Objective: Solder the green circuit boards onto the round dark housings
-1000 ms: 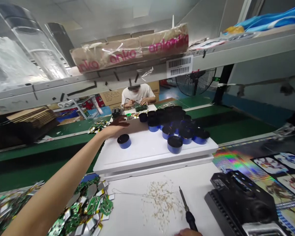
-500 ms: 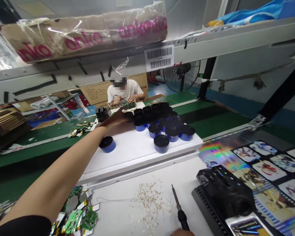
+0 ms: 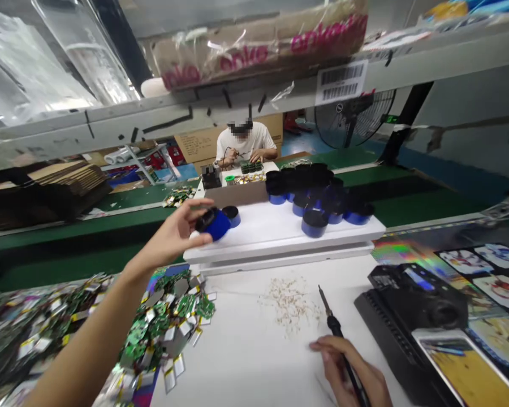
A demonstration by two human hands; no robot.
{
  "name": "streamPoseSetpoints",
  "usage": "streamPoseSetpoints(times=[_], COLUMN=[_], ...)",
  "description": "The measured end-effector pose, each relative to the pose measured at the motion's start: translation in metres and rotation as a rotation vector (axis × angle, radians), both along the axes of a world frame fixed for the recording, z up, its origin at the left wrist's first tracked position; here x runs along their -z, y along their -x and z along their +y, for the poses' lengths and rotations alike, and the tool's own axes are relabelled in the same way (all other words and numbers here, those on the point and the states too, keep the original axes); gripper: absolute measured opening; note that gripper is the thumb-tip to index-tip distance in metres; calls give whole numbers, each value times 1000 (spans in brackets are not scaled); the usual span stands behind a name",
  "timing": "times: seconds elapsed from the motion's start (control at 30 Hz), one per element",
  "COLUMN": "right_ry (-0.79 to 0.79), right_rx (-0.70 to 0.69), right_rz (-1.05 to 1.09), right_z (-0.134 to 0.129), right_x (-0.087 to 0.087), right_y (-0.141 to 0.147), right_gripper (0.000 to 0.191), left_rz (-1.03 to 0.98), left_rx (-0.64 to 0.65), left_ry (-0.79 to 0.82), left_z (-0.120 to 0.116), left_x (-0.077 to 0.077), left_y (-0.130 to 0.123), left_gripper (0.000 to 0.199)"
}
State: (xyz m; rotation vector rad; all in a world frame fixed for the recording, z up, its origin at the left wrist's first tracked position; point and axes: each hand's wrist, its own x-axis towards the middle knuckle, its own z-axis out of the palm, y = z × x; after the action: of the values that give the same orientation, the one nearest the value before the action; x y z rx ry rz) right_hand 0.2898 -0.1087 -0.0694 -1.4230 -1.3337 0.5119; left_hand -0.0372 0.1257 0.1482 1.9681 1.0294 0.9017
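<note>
My left hand (image 3: 186, 229) holds a round blue and black case (image 3: 214, 224) by its edge, tilted, above the left end of a white foam block (image 3: 258, 232). Right behind it another such case (image 3: 232, 216) stands on the foam. Several more blue and black cases (image 3: 314, 224) are grouped on the foam's right part. In my right hand (image 3: 352, 367) is a soldering iron (image 3: 333, 323), its tip pointing up and away over the white table (image 3: 237, 350). Small crumbs (image 3: 289, 302) lie left of the tip.
Green circuit boards with small batteries (image 3: 165, 322) are heaped at the left. A black soldering station (image 3: 411, 316) and a phone (image 3: 470, 367) stand at the right. Overhead runs a shelf (image 3: 297, 102) with a wrapped box. Across the green belt (image 3: 428, 198) a person (image 3: 246, 144) works.
My left hand has come back from the far group of cases, now with a case in it. More of my right hand shows around the iron. The view has turned left.
</note>
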Motion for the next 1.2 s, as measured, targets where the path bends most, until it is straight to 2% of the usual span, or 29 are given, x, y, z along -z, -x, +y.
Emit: streamPoseSetpoints(times=[0.1,0.17,0.27,0.37,0.47,0.57,0.63,0.73,0.8,0.87,0.93,1.03,1.13,1.2], right_ry=[47,62,77,94,98,103,116,136,144,163,197,231,226,225], right_rx=[-33,-19,1,10,20,38,51,51,65,94,130,168,170,163], right_rz=[-4,-22,-60,-63,-67,-76,-77,-94,-106,-108,-96,-52,-21,-30], right_z=[0,1,2,1,-1,-3,-4,-4,-4,-4,-4,-6,-6,-7], right_x=[-11,-21,-35,-43,-43,-36,-30,-22,-22,-25,-30,-38,-40,-39], right_y=[-3,0,4,7,9,9,9,8,8,10,14,20,21,20], right_gripper=[22,22,23,23,23,23,25,29,32,36,38,41,44,43], left_rz=[179,350,461,423,350,295,249,213,281,426,608,859,947,941], left_rx=[266,383,440,415,385,333,210,-41,-172,-246,-271,-244,-221,-212], left_ry=[129,184,188,136,114,140,123,27,-24,-35,-24,-16,-11,19], left_z=[-70,-101,-124,-131,-133,-129,-121,-101,-87,-73,-60,-44,-36,-34], left_x=[47,80,119,140,143,132,120,100,89,84,85,94,105,109], left_y=[6,-1,-18,-27,-25,-12,2,31,53,73,88,98,99,98], left_gripper=[93,93,83,73,78,83,68,38,34,36,37,34,34,42])
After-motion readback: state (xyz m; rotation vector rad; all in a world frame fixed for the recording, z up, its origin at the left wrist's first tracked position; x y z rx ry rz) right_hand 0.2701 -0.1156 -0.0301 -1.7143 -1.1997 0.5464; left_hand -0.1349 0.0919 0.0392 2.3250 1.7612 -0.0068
